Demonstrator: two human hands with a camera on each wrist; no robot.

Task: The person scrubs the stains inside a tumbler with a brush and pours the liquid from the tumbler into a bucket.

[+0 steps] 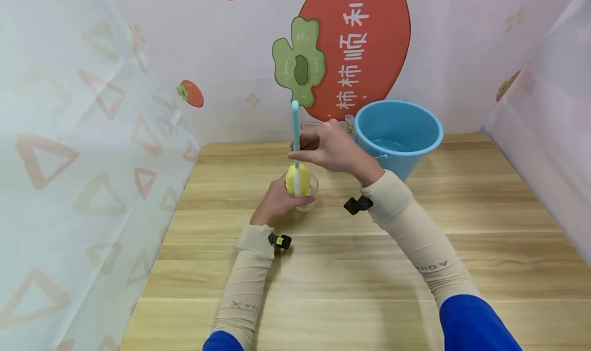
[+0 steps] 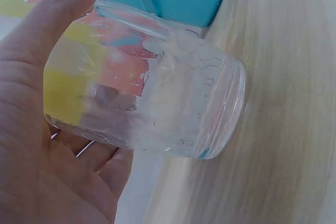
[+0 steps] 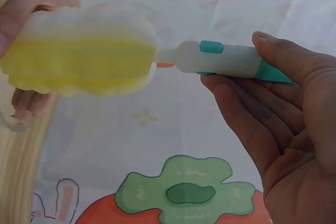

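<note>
Left hand [image 1: 278,201] grips the clear round cup [image 2: 176,93], seemingly for steadiness; above it, right hand [image 1: 336,147] pinches the teal-and-white plastic brush handle [image 3: 228,60], seemingly aiming its yellow-and-white sponge [image 3: 100,59].

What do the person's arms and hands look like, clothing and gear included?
The left hand and right hand are ungloved. Beige arm sleeves with dark lettering cover both forearms, bunched thicker near the wrists, and bright blue sleeves show above them. Each wrist carries a small black device; the left one bears a yellow patch. No cables are visible.
</note>
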